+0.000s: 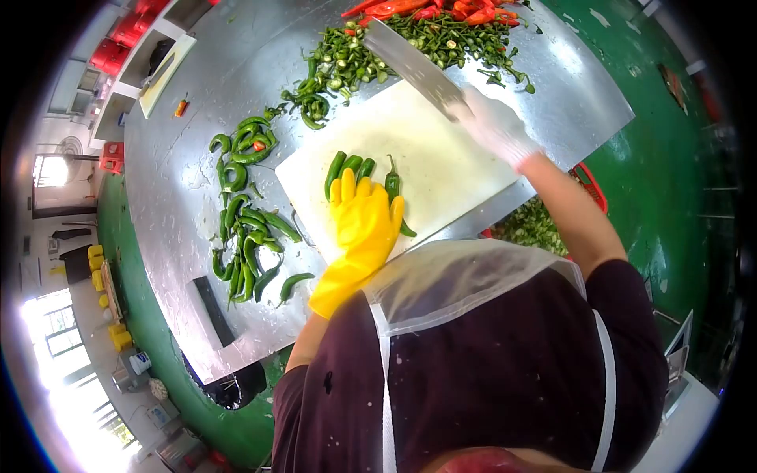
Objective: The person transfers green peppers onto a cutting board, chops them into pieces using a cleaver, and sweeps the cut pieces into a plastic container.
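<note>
My left hand point(364, 225), in a yellow rubber glove, lies over several green chili peppers point(336, 169) on the white cutting board point(457, 169). Its fingers are stretched out across them, with the pepper tops showing beyond the fingertips. One green chili with its stem point(393, 183) lies beside the thumb. My right hand point(493, 124), in a white glove, is closed around the handle of a broad-bladed kitchen knife point(412, 66). The blade is raised over the far side of the board and points away to the left, apart from the peppers.
Whole green chilies point(248, 244) lie left of the board on the metal table point(173, 197). Cut green stem ends point(347, 67) and red peppers point(402, 8) are heaped at the back. A dark flat bar point(210, 309) lies front left. A red basket of green pieces point(536, 225) stands below the table edge.
</note>
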